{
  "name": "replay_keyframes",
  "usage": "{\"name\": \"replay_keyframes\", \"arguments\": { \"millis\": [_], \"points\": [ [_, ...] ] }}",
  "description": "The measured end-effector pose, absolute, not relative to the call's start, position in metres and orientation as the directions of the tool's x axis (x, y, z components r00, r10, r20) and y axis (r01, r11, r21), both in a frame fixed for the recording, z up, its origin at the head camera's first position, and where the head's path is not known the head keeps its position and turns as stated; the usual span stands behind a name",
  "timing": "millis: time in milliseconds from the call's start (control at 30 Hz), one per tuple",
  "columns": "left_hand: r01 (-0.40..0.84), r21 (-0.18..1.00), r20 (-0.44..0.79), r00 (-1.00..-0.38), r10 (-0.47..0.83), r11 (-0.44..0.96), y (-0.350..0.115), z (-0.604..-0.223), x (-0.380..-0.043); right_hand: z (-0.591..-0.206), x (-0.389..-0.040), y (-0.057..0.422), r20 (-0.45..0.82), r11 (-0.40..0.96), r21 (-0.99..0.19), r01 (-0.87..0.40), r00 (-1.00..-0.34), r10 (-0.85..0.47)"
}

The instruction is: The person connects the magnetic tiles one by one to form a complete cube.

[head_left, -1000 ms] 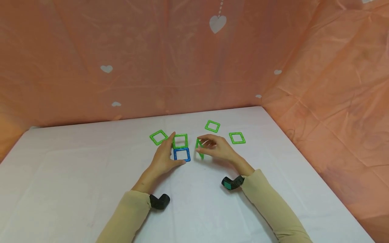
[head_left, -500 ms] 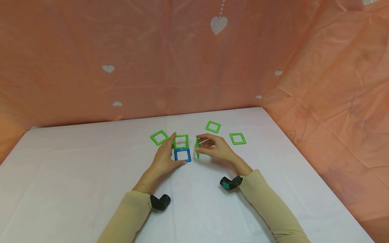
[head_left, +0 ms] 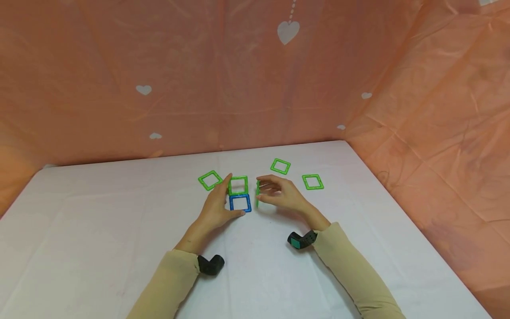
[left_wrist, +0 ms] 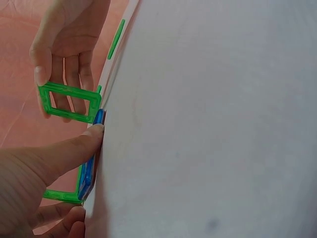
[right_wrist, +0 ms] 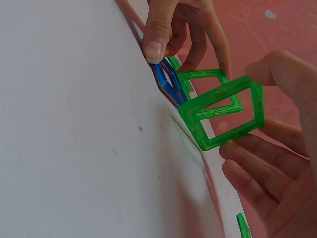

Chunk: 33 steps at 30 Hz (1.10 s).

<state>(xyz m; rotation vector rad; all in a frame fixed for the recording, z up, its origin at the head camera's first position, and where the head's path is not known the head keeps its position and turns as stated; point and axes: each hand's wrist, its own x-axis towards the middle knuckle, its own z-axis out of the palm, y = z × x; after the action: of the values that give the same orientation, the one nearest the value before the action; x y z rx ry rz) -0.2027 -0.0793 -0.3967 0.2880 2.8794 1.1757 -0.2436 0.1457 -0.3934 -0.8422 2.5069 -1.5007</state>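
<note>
In the head view, a blue square magnetic tile [head_left: 249,203] lies flat on the white table. A green square tile [head_left: 246,185] stands upright along its far edge. My left hand [head_left: 213,208] holds this pair, its thumb on the blue tile's near edge and its fingers around the green one's side. Just to the right, my right hand [head_left: 284,195] pinches another green tile [right_wrist: 193,126] between thumb and fingers. That tile is held upright, almost edge-on in the head view, with a small gap to the blue tile there.
One loose green tile [head_left: 204,184] lies left of the joined pair. Two more, a far green tile [head_left: 283,161] and a right green tile [head_left: 314,188], lie beyond the right hand. An orange cloth [head_left: 247,88] with hearts hangs behind the white table [head_left: 99,221].
The green tile in my right hand has turned until it is edge-on to the head view, and has shifted slightly left toward the blue tile. My left hand keeps its hold.
</note>
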Motion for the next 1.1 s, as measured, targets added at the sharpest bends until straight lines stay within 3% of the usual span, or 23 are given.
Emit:
{"name": "replay_keyframes", "arguments": {
  "millis": [667,1100],
  "points": [
    [0.192,0.715,0.082,-0.978,0.191,0.673,-0.0801,-0.3961,-0.2021,-0.3950,-0.2448,0.1434,0.179,0.319,-0.849,-0.421,-0.798,-0.575],
    [0.192,0.700,0.094,-0.980,0.178,0.688,-0.0791,-0.3945,-0.1995,-0.3983,-0.2421,0.1396,0.081,0.245,-0.930,-0.274,-0.803,-0.590]
  ]
}}
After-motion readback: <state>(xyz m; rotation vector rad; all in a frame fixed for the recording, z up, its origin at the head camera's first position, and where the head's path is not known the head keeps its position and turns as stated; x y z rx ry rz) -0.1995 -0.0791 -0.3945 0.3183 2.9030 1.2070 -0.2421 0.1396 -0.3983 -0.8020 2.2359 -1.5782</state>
